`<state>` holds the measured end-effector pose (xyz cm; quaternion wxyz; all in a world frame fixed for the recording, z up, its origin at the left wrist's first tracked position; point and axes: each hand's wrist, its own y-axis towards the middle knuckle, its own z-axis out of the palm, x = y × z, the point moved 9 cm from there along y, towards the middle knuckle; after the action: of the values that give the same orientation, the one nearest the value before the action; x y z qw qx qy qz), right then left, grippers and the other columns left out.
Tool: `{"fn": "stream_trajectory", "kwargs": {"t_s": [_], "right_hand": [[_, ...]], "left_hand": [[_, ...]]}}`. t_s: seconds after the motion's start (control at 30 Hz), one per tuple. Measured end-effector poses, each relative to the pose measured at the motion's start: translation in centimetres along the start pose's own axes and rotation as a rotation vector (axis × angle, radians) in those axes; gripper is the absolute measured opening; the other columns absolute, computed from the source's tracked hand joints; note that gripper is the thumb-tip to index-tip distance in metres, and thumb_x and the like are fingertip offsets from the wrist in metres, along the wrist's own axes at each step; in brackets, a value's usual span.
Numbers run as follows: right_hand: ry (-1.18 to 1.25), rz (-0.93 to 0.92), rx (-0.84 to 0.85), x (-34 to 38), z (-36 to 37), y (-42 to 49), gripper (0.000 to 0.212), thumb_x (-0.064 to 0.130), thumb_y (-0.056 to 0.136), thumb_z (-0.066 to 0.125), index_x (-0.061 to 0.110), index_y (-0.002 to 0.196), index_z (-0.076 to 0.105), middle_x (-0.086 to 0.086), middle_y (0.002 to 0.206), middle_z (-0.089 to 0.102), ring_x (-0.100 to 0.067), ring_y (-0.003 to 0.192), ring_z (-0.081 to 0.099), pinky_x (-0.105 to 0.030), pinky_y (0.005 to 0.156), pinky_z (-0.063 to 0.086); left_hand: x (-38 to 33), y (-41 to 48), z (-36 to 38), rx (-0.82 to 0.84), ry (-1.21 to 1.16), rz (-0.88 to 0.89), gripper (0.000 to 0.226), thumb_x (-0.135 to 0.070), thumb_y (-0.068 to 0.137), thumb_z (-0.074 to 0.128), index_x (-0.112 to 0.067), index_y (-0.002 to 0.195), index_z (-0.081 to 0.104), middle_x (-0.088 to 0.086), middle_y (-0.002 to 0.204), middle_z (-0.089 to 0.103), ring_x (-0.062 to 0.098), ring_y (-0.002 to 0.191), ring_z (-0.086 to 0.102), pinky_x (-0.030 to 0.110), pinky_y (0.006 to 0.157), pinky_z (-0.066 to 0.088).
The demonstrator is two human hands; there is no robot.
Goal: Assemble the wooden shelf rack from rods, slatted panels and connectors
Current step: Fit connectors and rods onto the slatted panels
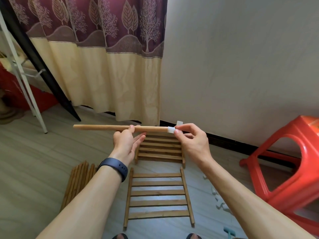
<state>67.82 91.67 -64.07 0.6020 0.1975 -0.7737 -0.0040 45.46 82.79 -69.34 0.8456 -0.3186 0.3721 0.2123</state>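
I'm looking into a room in a home, I'd say. A long curtain (103, 66) printed with leaves and trees hangs down to the wood-look floor (34, 161) beside a plain painted wall (241, 66) with dark skirting (224, 140). A red plastic stool (284, 169) stands near the wall. A white metal frame (25, 94) stands at the left, and slatted panels (158, 192) lie straight on the floor.
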Motion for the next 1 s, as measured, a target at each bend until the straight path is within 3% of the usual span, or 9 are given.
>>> {"fn": "stream_trajectory", "kwargs": {"t_s": [0.13,0.27,0.4,0.53,0.73,1.0], "right_hand": [[0.111,0.119,-0.111,-1.9,-0.9,0.6,0.02,0.018,0.091,0.072,0.025,0.109,0.066,0.006,0.111,0.067,-0.017,0.104,0.067,-0.035,0.088,0.059],[0.362,0.287,-0.104,-3.6,-0.5,0.5,0.032,0.012,0.09,0.072,0.015,0.119,0.06,-0.008,0.118,0.064,-0.023,0.092,0.073,-0.034,0.081,0.06],[0.632,0.453,-0.006,-4.1,0.8,0.0,0.026,0.018,0.098,0.062,0.01,0.122,0.059,-0.018,0.113,0.068,-0.027,0.092,0.073,-0.033,0.08,0.062],[0.611,0.433,0.098,-3.7,1.5,-0.4,0.036,0.008,0.093,0.067,0.007,0.128,0.06,-0.017,0.117,0.07,-0.027,0.1,0.073,-0.032,0.082,0.061],[0.538,0.431,0.132,-3.8,1.5,-0.6,0.026,0.016,0.092,0.07,0.011,0.116,0.065,-0.016,0.11,0.073,-0.026,0.098,0.074,-0.034,0.084,0.061],[0.53,0.533,0.066,-4.5,1.1,-0.6,0.03,0.025,0.091,0.072,0.003,0.111,0.07,-0.018,0.098,0.076,-0.023,0.086,0.075,-0.026,0.072,0.062]], "left_hand": [[0.2,-0.2,1.0,0.066,-0.002,-0.007,0.033,-0.01,0.105,0.048,-0.003,0.137,0.043,0.017,0.11,0.074,0.032,0.089,0.076,0.04,0.076,0.062],[0.4,-0.1,1.3,0.079,0.046,0.018,0.034,-0.012,0.105,0.05,-0.003,0.137,0.042,0.017,0.112,0.072,0.032,0.089,0.076,0.042,0.084,0.061],[0.4,0.0,1.4,0.084,0.084,0.036,0.031,-0.014,0.105,0.051,-0.004,0.133,0.046,0.016,0.112,0.072,0.03,0.089,0.076,0.043,0.087,0.061],[0.1,0.2,1.0,0.057,0.117,0.068,0.028,-0.015,0.104,0.053,-0.005,0.129,0.047,0.017,0.114,0.071,0.028,0.088,0.076,0.039,0.081,0.062],[0.0,0.4,0.6,0.035,0.157,0.084,0.033,-0.016,0.104,0.055,-0.002,0.133,0.046,0.016,0.109,0.072,0.027,0.084,0.077,0.033,0.069,0.064],[0.0,-0.1,2.1,0.128,0.189,0.1,0.032,-0.015,0.105,0.051,-0.003,0.134,0.047,0.014,0.109,0.073,0.023,0.087,0.076,0.035,0.078,0.063]]}}
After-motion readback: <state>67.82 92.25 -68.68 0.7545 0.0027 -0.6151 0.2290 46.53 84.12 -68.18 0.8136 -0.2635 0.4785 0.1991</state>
